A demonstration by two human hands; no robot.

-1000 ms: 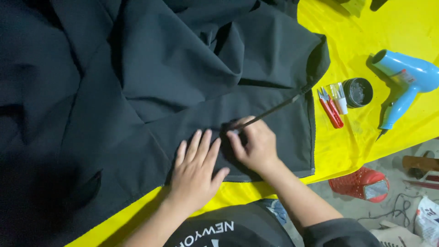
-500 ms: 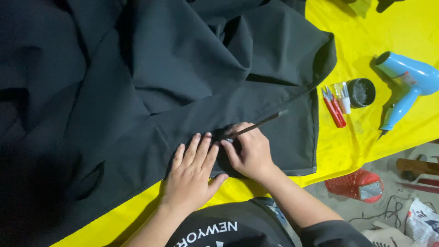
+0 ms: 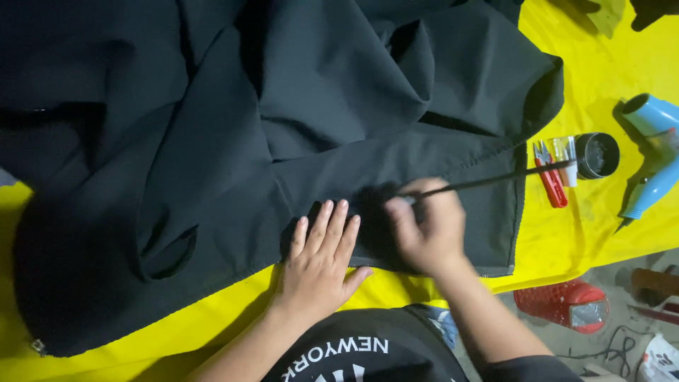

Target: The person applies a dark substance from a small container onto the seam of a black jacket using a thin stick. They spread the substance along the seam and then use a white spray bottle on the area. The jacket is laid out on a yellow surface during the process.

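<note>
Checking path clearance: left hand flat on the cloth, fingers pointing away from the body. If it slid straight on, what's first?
Only more black fabric: the left hand would probably meet its raised folds first, though their height is unclear.

We see a black garment (image 3: pixel 283 141) of matt woven cloth, soft and creased, with a stitched hem along its edge. Under it lies a yellow sheet (image 3: pixel 601 78) that looks smooth with a slight sheen, like plastic-coated cloth. The hair dryer (image 3: pixel 654 152) is glossy light blue plastic. The small round pot (image 3: pixel 596 155) looks dark and shiny. The thin stick (image 3: pixel 495 180) in our right hand (image 3: pixel 424 230) is black and smooth. The red snips (image 3: pixel 550 180) look like plastic.
</note>
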